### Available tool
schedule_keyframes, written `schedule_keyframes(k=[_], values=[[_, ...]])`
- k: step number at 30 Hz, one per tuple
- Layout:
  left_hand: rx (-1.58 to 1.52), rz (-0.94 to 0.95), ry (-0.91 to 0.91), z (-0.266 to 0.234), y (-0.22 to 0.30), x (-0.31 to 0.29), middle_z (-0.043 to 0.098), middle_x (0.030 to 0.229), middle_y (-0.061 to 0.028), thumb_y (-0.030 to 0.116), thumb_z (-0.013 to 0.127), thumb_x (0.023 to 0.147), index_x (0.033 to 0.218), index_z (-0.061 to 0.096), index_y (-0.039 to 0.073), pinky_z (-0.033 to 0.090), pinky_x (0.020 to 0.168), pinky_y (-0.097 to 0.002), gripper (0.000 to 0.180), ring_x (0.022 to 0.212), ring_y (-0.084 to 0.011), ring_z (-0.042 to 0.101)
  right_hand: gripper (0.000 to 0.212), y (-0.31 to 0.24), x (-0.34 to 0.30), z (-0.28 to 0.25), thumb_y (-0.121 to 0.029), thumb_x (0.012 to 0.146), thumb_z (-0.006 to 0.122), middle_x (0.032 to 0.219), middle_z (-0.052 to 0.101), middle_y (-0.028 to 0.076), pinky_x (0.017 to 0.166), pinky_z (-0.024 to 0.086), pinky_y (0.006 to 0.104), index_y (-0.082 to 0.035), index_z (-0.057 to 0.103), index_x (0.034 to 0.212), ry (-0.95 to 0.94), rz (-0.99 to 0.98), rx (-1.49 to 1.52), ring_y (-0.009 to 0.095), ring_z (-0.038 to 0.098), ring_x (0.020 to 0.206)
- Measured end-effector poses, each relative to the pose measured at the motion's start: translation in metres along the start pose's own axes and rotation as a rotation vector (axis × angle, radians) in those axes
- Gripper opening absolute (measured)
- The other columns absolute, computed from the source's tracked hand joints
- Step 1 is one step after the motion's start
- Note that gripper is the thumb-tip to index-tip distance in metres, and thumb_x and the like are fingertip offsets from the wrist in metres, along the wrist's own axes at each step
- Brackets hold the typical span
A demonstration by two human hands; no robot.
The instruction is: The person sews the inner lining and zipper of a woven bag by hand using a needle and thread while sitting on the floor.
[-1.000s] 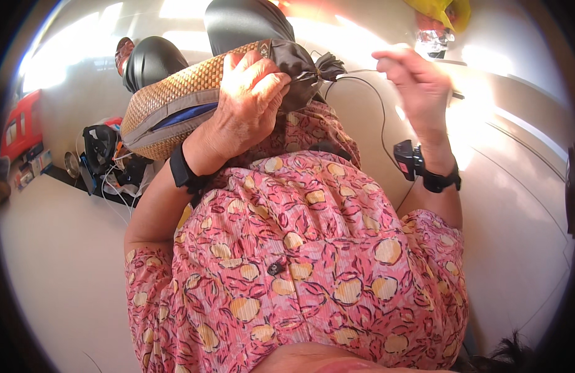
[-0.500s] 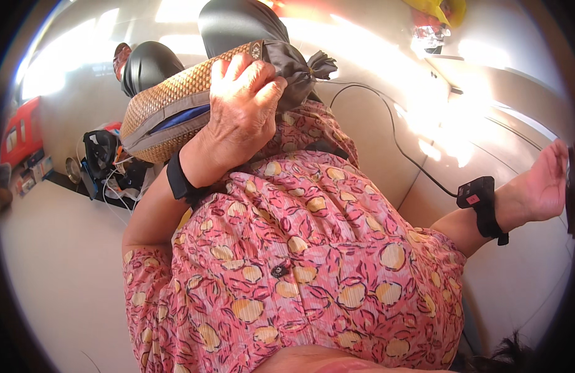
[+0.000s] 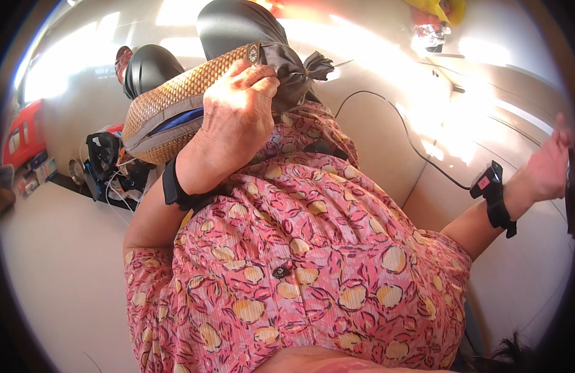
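My left hand [image 3: 239, 118] is closed on the upper side of a woven straw handbag [image 3: 166, 93], near its dark cloth end. The handbag lies tilted across my lap. Its grey-edged zip gapes a little, and blue [image 3: 175, 120] shows inside. A dark satin bow [image 3: 303, 69] gathers the bag's right end. Far out to the right, my right hand [image 3: 548, 165] is raised with its fingers apart and somewhat blurred. It is close to a dark brown edge [image 3: 573, 193] at the picture's rim; whether they touch I cannot tell.
A black strapped device [image 3: 488, 181] on my right wrist trails a black cable [image 3: 418, 161] toward my lap. On the left lie tangled cables and bags [image 3: 116, 168], with a red plastic crate [image 3: 25, 132] beyond. A yellow object [image 3: 446, 9] stands at the far right.
My right hand has moved up a little and its wrist has turned, the fingers now stretching higher. My left hand has shifted slightly on the handbag, still gripping it.
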State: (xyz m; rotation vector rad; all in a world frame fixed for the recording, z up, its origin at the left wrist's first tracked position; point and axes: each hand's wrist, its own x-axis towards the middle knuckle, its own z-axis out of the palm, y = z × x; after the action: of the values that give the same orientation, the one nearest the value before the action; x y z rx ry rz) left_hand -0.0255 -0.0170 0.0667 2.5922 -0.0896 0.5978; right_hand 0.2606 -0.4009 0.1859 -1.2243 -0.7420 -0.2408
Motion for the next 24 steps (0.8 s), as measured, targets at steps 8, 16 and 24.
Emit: schedule_keyframes(k=[8, 16, 24], values=[[0.059, -0.145, -0.236, -0.017, 0.008, 0.003, 0.065, 0.085, -0.0110, -0.006, 0.060, 0.072, 0.085, 0.061, 0.001, 0.051, 0.064, -0.0326, 0.014, 0.073, -0.0294, 0.063, 0.017, 0.048, -0.092, 0.162, -0.002, 0.092, 0.050, 0.090, 0.067, 0.013, 0.075, 0.052, 0.0288, 0.008, 0.064, 0.092, -0.546, 0.216, -0.487, 0.018, 0.063, 0.084], [0.244, 0.001, -0.160, -0.014, 0.009, -0.002, 0.062, 0.087, -0.0079, 0.000, 0.063, 0.061, 0.083, 0.059, 0.004, 0.050, 0.059, -0.0347, 0.023, 0.074, -0.0263, 0.063, 0.025, 0.083, -0.161, 0.229, 0.011, 0.077, 0.056, 0.079, 0.063, 0.009, 0.059, 0.049, 0.0268, -0.001, 0.064, 0.097, -0.676, 0.134, -0.395, 0.019, 0.061, 0.065], [-0.104, -0.252, -0.039, -0.001, 0.002, -0.007, 0.062, 0.074, -0.0117, 0.002, 0.061, 0.078, 0.080, 0.061, 0.003, 0.050, 0.056, -0.0360, 0.003, 0.062, -0.0314, 0.061, 0.027, 0.095, -0.164, 0.242, 0.009, 0.068, 0.061, 0.083, 0.061, 0.011, 0.066, 0.051, 0.0346, 0.000, 0.065, 0.094, -0.660, -0.001, -0.304, 0.027, 0.061, 0.075]])
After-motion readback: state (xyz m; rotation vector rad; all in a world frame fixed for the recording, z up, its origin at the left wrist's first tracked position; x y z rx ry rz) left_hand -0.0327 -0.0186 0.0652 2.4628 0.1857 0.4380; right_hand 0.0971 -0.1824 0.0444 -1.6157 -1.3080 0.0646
